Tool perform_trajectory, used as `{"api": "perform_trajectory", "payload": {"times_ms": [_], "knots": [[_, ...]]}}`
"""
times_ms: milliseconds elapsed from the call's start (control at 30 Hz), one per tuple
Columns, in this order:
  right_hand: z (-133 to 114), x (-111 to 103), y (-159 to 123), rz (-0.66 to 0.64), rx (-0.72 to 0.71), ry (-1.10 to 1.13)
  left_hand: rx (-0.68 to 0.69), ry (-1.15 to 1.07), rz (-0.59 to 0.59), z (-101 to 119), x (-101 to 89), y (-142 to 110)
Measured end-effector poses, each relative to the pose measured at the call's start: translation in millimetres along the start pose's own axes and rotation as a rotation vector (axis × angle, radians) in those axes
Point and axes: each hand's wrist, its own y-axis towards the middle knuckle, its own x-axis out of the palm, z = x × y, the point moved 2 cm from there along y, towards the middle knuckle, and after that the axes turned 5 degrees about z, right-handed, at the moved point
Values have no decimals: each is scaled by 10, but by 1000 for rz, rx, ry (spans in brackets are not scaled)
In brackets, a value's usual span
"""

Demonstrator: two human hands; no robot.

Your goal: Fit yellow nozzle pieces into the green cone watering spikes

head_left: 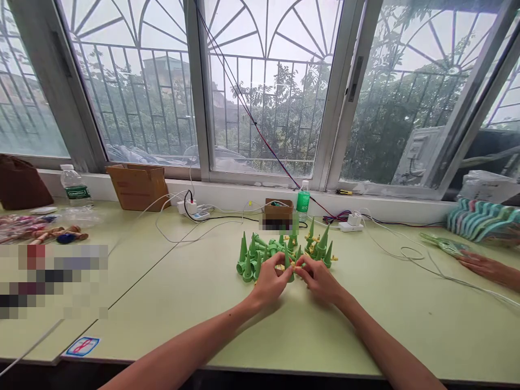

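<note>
Apparently, the left hand pinches one green cone roughly upright in front of the person, its grip probably meant to steady the piece while the right hand works against its side. That right grip is pressed together on what seems a small yellow part, though the fingers hide most of it. Other cones stand or lie clustered on the surface just beyond both hands, likely gathered there for easy reach.
</note>
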Motion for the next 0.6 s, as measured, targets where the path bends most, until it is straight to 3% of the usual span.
{"api": "perform_trajectory", "payload": {"times_ms": [600], "knots": [[0,-10,5,38,-27,-79,2,-16,-18,-27,12,-4]]}}
